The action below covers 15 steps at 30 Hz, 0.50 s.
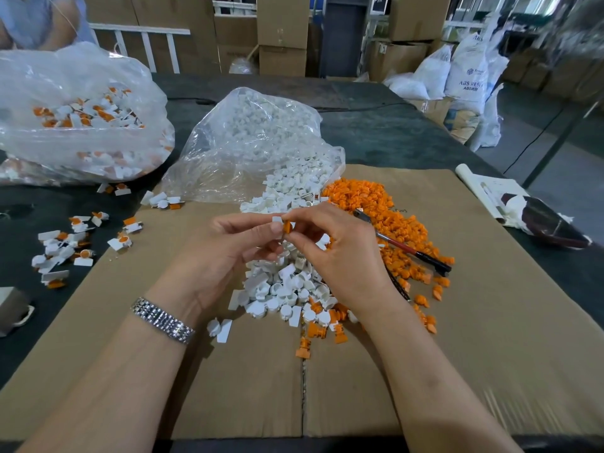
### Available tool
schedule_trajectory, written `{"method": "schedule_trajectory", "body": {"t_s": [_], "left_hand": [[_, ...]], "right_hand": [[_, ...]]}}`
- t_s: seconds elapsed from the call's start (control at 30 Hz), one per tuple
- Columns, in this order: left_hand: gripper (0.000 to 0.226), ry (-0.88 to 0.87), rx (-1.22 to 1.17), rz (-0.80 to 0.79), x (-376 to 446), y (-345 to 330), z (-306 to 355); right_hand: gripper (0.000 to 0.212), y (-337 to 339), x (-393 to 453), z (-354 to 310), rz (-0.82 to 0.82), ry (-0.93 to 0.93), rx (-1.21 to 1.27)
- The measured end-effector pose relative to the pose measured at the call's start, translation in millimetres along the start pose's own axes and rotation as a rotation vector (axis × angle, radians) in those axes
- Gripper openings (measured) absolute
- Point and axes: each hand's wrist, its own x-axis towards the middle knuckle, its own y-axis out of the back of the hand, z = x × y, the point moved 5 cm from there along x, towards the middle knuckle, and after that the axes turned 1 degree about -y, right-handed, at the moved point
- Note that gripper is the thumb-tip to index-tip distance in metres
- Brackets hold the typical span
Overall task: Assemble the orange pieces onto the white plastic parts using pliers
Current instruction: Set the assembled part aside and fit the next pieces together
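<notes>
My left hand [243, 238] pinches a small white plastic part [277, 220] at its fingertips. My right hand [330, 243] pinches an orange piece [287, 227] and holds it against that white part, above the cardboard sheet [490, 322]. Loose white parts [287, 289] are heaped under my hands. A spread of orange pieces [376, 204] lies to the right. The pliers [405, 245], with red and black handles, lie untouched on the orange pieces, right of my right hand.
An open clear bag of white parts [255, 135] lies behind my hands. A bag of assembled pieces [81, 119] sits far left, with assembled pieces [65, 246] scattered on the dark table. A dark scoop [542, 223] lies at the right edge. Another person sits far left.
</notes>
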Motion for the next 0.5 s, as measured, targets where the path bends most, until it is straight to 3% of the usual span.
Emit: {"method": "schedule_trajectory", "body": {"t_s": [0.5], "left_hand": [[0.018, 0.082, -0.013, 0.009, 0.5, 5.0, -1.0]], "right_hand": [[0.022, -2.3, -1.6, -1.3, -0.048, 0.001, -0.013]]}}
